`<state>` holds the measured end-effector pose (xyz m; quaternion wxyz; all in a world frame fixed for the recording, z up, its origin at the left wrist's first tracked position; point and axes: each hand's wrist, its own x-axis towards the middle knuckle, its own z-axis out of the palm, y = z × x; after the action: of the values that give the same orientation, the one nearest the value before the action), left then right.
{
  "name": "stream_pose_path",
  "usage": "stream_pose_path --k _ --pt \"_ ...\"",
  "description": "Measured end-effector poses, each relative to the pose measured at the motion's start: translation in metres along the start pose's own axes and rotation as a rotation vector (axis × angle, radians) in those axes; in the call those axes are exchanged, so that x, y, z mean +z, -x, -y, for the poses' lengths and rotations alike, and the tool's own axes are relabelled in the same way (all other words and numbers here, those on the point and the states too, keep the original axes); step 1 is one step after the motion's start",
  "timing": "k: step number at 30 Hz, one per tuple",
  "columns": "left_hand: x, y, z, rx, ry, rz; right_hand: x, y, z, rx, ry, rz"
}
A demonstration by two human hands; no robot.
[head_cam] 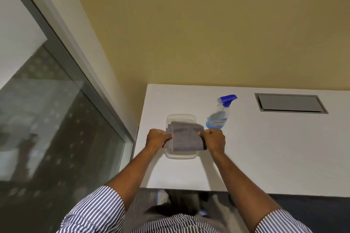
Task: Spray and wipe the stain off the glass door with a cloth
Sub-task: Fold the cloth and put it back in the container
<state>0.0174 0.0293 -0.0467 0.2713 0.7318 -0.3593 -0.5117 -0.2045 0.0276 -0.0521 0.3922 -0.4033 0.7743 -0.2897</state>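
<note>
A folded grey cloth (184,136) lies over a clear plastic tray (180,117) on the white table (265,147). My left hand (157,138) grips the cloth's left edge and my right hand (214,139) grips its right edge, both with fingers curled. A clear spray bottle (219,115) with blue liquid and a blue trigger head stands just right of the tray, beyond my right hand. The glass door (47,119) with its grey frame fills the left side; no stain on it can be made out.
A yellow wall (208,24) rises behind the table. A grey recessed hatch (290,103) sits in the tabletop at the back right. Dark carpet and my shoes show below the table's front edge.
</note>
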Motion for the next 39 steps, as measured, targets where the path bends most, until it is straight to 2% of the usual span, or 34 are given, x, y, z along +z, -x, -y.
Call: stream_pose_path --k 5,15,22,27,33,39 --pt "0.003 -0.024 0.003 -0.049 -0.093 -0.025 0.02 -0.011 -0.003 0.05 0.083 -0.005" --pt "0.011 -0.05 0.02 -0.058 -0.329 -0.044 0.044 -0.023 -0.01 0.012 0.25 -0.054" --pt "0.014 -0.058 0.024 -0.08 -0.481 -0.03 0.05 -0.03 -0.011 -0.016 0.385 0.005" --pt "0.02 -0.043 0.033 0.248 -0.521 -0.179 0.057 -0.032 -0.014 0.013 0.42 0.039" --pt "0.018 -0.045 0.034 0.368 -0.557 -0.115 0.065 -0.029 -0.026 0.029 0.432 0.071" --pt "0.024 -0.049 0.041 0.42 -0.721 -0.053 0.07 -0.022 -0.046 -0.193 0.553 0.023"
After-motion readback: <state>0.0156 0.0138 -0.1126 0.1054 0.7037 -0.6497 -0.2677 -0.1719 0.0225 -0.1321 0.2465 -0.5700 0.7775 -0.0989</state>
